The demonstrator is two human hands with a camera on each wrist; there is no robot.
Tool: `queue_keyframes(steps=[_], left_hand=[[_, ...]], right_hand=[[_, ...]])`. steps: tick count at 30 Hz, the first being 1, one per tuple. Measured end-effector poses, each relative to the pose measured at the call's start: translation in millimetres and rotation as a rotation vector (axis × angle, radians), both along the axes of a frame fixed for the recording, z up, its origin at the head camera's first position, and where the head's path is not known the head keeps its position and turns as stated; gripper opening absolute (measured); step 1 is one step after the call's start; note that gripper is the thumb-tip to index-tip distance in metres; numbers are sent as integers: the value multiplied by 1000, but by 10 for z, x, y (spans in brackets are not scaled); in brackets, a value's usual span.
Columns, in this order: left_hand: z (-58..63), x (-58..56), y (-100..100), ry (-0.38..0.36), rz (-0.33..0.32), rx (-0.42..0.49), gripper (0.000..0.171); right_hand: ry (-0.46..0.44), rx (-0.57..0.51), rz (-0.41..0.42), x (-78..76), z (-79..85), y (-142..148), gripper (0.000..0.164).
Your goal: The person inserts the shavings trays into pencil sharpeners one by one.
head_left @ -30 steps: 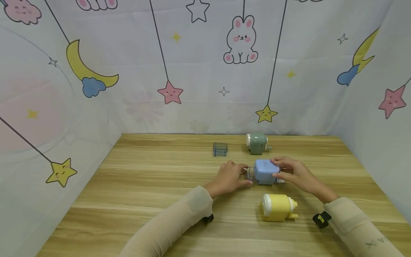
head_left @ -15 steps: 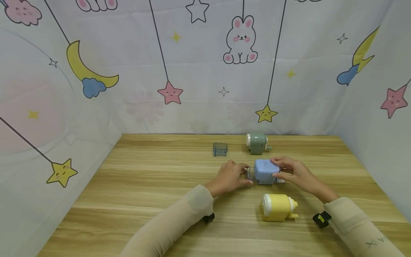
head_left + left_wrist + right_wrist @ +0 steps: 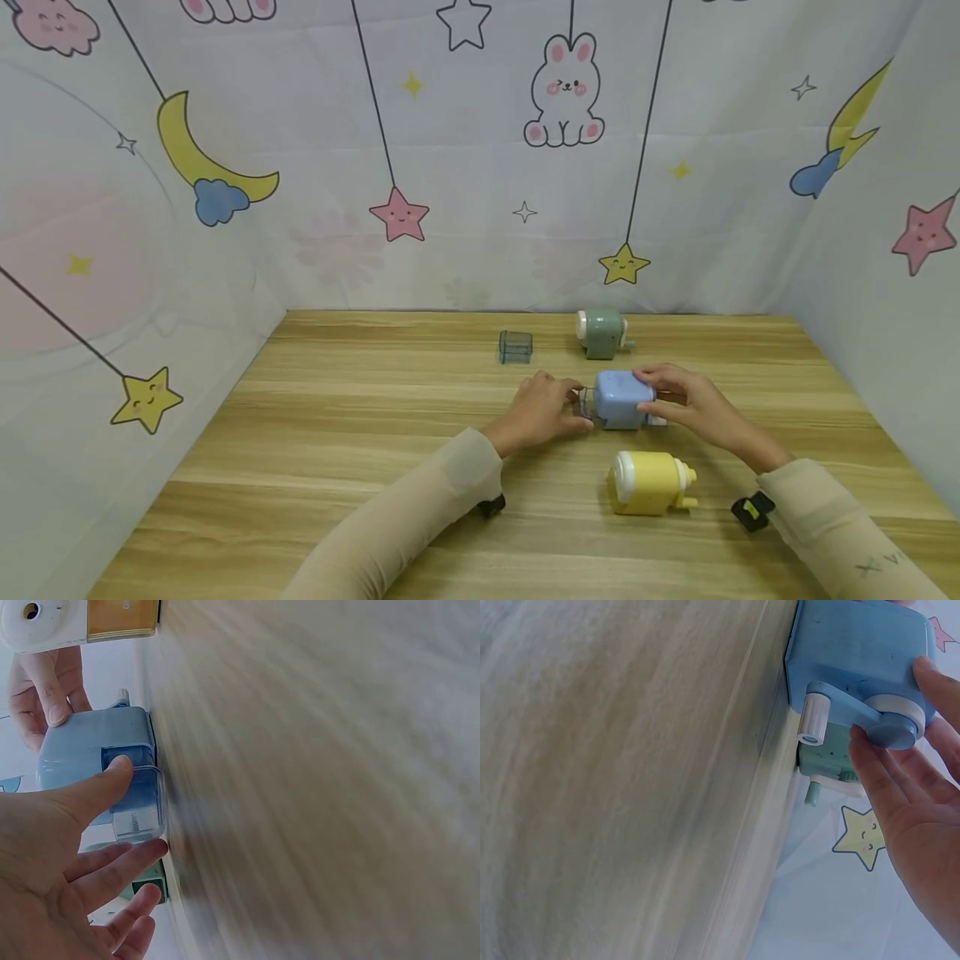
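Note:
A blue crank pencil sharpener [image 3: 624, 400] stands on the table between both hands. My right hand [image 3: 693, 404] grips its crank end, thumb and fingers around the body; the crank handle [image 3: 814, 720] shows in the right wrist view. On the opposite end, my left hand [image 3: 536, 412] pinches the clear shavings drawer [image 3: 142, 796] between thumb and fingers. That drawer sticks partly out of the sharpener's lower body. Nearer the person, a yellow pencil sharpener [image 3: 648, 483] with a white front stands untouched.
Behind the blue sharpener stands a green pencil sharpener [image 3: 602, 333], a dark opening visible low in its body in the left wrist view. A loose clear drawer [image 3: 515, 347] lies left of it. A printed cloth [image 3: 480, 267] hangs along the wooden table's [image 3: 337, 400] back edge.

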State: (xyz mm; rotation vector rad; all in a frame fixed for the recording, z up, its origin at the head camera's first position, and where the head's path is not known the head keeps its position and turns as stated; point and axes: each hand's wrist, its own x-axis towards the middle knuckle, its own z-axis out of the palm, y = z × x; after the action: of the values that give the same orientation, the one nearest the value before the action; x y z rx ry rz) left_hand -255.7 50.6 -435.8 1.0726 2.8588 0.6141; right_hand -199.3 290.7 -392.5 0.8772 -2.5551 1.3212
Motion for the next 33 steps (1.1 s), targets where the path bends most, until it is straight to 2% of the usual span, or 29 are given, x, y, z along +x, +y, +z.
queue_keyframes(steps=[5, 16, 33], left_hand=[[-14, -10, 9, -12, 0, -2, 61], [-28, -22, 31, -14, -5, 15, 60], [-29, -29, 84, -34, -1, 51, 61]], right_hand=[[-11, 10, -13, 1, -1, -4, 40], [7, 1, 12, -180, -302, 178, 43], [-14, -30, 18, -177, -315, 194, 43]])
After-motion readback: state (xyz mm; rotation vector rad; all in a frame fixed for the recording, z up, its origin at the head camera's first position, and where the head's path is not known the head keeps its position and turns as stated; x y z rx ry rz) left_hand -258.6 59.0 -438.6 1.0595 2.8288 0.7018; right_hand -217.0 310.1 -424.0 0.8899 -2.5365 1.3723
